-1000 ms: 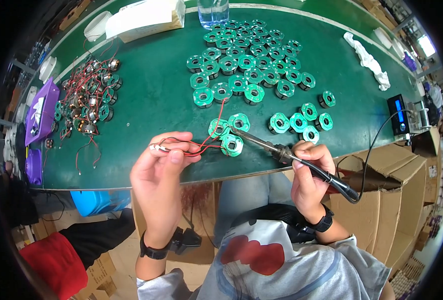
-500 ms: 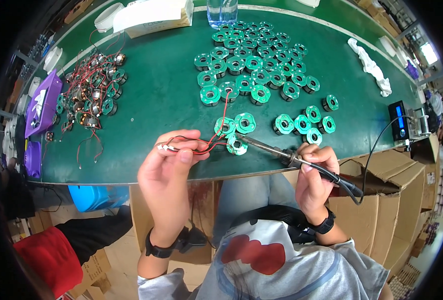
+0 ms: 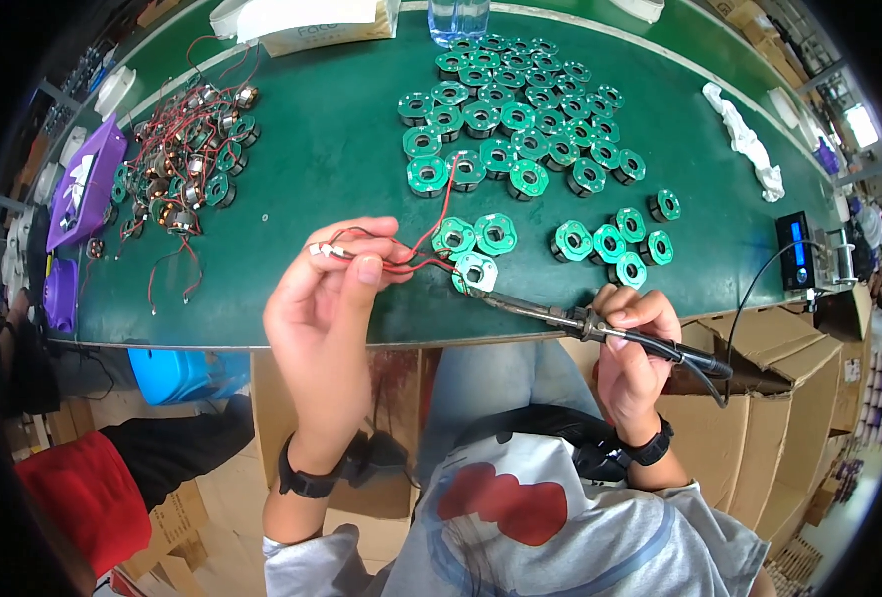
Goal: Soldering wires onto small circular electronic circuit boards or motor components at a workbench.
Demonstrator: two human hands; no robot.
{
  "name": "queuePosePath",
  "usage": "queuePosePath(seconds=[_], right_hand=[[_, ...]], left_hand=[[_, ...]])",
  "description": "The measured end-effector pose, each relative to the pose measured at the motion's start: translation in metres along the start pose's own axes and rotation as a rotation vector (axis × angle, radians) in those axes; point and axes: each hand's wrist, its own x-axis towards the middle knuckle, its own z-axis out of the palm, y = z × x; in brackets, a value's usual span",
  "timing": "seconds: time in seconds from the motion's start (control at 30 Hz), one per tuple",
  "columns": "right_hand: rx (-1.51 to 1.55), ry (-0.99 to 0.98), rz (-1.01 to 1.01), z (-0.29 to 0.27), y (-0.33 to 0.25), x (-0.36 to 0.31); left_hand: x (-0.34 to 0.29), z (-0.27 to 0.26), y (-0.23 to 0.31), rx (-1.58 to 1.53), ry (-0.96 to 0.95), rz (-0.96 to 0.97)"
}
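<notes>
Near the front edge of the table, my left hand [image 3: 336,279] pinches a small bundle of red and black wires [image 3: 401,265] with white connectors at one end. The wires run to a round green circuit board [image 3: 476,272], which sits on a dark motor-like part. In my right hand [image 3: 635,343] is a soldering iron [image 3: 560,316], gripped by its handle. Its tip is at the near edge of that board, by the wire ends. Two similar boards [image 3: 495,234] touch it on the far side. One red wire sticks up over the farther boards.
Many green boards [image 3: 528,179] stand in rows farther back. A tangle of wired motors [image 3: 197,159] lies left, beside a purple tray [image 3: 88,189]. The soldering station [image 3: 795,249], with its cable, and a white cloth [image 3: 745,144] are on the right. Cardboard boxes [image 3: 740,438] stand below the table edge.
The soldering iron's tip has moved from the board's far edge to its near edge. My left hand still holds the wires. The whole view has shifted slightly.
</notes>
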Motion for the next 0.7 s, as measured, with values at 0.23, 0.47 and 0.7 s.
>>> queuePosePath(seconds=[0.23, 0.47, 0.7], right_hand=[[-0.012, 0.011, -0.014, 0.000, 0.001, 0.000], [0.004, 0.015, 0.001, 0.002, 0.000, 0.000], [-0.014, -0.030, -0.022, 0.014, 0.002, 0.002]], left_hand=[[0.020, -0.004, 0.001, 0.040, -0.069, 0.017], [0.046, -0.010, 0.005, 0.072, -0.154, -0.003], [0.052, -0.012, 0.004, 0.074, -0.212, -0.015]])
